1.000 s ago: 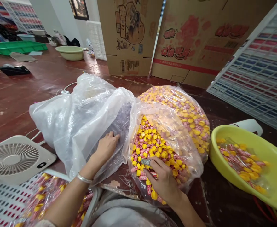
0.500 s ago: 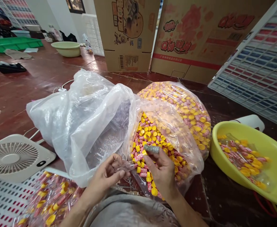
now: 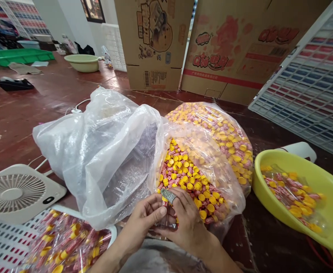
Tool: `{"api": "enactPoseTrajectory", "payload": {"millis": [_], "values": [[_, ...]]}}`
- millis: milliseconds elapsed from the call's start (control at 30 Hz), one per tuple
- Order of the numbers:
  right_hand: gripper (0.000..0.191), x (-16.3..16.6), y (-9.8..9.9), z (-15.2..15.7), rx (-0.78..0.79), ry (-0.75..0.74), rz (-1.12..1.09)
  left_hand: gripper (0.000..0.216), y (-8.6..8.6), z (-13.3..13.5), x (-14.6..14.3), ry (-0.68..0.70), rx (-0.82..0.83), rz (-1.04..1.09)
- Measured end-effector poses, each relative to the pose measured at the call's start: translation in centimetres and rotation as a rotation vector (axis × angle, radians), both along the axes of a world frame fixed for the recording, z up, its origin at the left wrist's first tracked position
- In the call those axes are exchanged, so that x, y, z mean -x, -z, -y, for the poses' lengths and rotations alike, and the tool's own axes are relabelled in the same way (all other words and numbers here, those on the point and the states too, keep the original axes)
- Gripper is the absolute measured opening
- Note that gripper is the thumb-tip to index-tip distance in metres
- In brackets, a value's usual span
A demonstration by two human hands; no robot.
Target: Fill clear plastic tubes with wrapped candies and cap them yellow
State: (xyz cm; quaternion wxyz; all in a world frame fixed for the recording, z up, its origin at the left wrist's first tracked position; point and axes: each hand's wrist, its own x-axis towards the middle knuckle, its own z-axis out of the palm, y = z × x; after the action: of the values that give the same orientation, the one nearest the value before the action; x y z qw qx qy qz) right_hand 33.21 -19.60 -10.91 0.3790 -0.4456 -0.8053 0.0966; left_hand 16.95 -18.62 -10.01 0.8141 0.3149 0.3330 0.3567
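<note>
My left hand [image 3: 149, 214] is closed around a clear plastic tube [image 3: 170, 223], only partly visible between my hands. My right hand [image 3: 187, 220], with grey wrapping on one finger, meets it from the right. Its fingers are closed at a yellow cap [image 3: 164, 198] at the tube's upper end; whether the cap is seated cannot be made out. Just beyond lies an open clear bag [image 3: 231, 189] full of yellow caps and red-and-white pieces. Left of it, a white bag [image 3: 98, 167] gapes open with clear tubes [image 3: 143, 144] inside.
A white basket [image 3: 1, 242] with filled tubes stands front left, beside a fan [image 3: 13, 193]. At right sits a yellow basin [image 3: 291, 151] with more packed pieces. Another full bag [image 3: 211, 113] lies behind, before cardboard boxes [image 3: 220, 85]. A white crate [image 3: 308, 94] leans at right.
My right hand has come down and left with the yellow cap, to the tube. My left hand has moved right, and the two hands now meet.
</note>
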Motion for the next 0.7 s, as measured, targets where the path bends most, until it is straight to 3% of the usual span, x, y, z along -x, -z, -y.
{"api": "enactPoseTrajectory", "payload": {"millis": [133,200,233,300,367,433,600,700], "values": [[0.068,0.5,0.3,-0.3,0.001,-0.020,0.002,0.026,-0.3,-0.7,0.1,0.088,-0.065,-0.077],[0.080,-0.6,-0.3,-0.9,0.060,-0.072,0.052,0.018,-0.7,-2.1,1.0,0.124,-0.221,-0.296],[0.082,-1.4,-0.6,-1.3,0.089,-0.055,0.072,0.013,-0.8,-3.1,1.7,0.114,-0.348,-0.502],[0.062,-3.5,-0.8,-1.8,0.118,0.109,0.079,0.008,-0.7,-5.9,3.1,0.031,-0.614,-1.007],[0.023,-5.2,-0.5,-2.0,0.139,0.303,0.107,0.017,-0.2,-9.0,4.2,-0.048,-0.752,-1.385],[0.004,-5.8,0.3,-1.8,0.196,0.352,0.221,0.023,0.9,-11.7,4.6,-0.043,-0.745,-1.519],[0.019,-3.6,2.7,-1.4,0.196,0.248,0.538,0.026,3.3,-14.2,3.4,0.053,-0.637,-1.645],[0.020,-2.8,3.4,-1.6,0.125,0.264,0.523,0.025,3.5,-13.8,3.6,0.093,-0.627,-1.629]]}}
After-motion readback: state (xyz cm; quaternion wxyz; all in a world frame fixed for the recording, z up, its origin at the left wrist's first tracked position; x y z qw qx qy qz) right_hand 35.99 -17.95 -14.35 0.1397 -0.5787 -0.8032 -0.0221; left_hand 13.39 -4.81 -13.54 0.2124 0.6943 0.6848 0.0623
